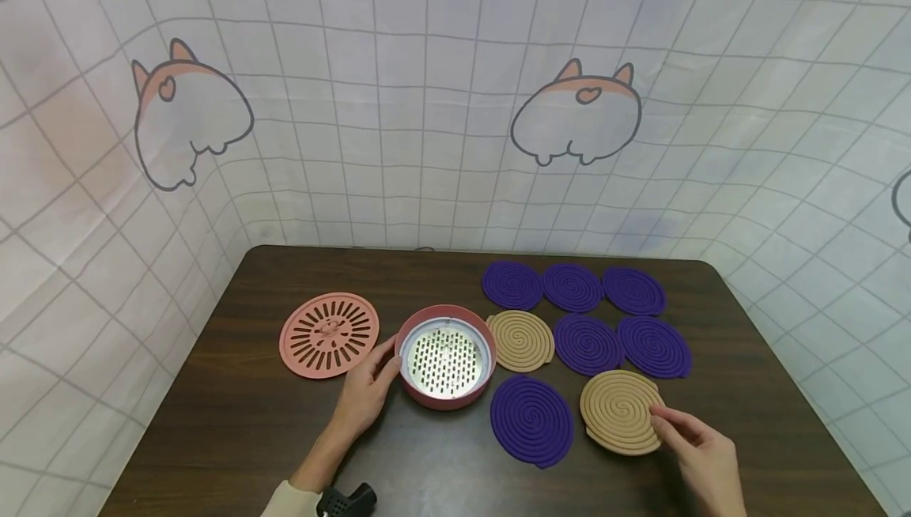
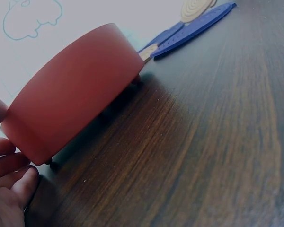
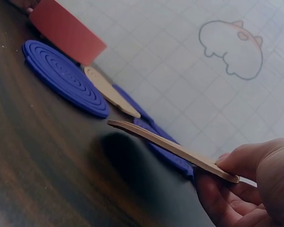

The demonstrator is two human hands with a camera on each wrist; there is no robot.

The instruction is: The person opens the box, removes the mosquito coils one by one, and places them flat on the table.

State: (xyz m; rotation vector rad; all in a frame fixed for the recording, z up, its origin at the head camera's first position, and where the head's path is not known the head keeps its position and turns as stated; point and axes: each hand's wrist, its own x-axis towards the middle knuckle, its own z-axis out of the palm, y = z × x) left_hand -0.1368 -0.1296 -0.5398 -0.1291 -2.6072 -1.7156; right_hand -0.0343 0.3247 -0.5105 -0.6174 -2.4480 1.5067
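A round red mosquito coil holder (image 1: 491,327) with a slotted metal insert (image 1: 445,359) stands near the table's middle. My left hand (image 1: 368,390) grips its left side, thumb above and fingers low along the wall (image 2: 75,90). At the right, my right hand (image 1: 701,450) pinches the edge of a tan mosquito coil (image 1: 618,413) between thumb and fingers. In the right wrist view this coil (image 3: 170,149) is held tilted above the table, its shadow below. Left of it lies a purple mosquito coil (image 1: 531,420).
A slotted pink lid (image 1: 330,335) lies left of the holder. Behind the held coil, several purple coils (image 1: 587,345) lie in rows, with another tan coil (image 1: 523,341) against the holder's right side. A white gridded curtain (image 1: 427,106) surrounds the dark wooden table (image 1: 213,438).
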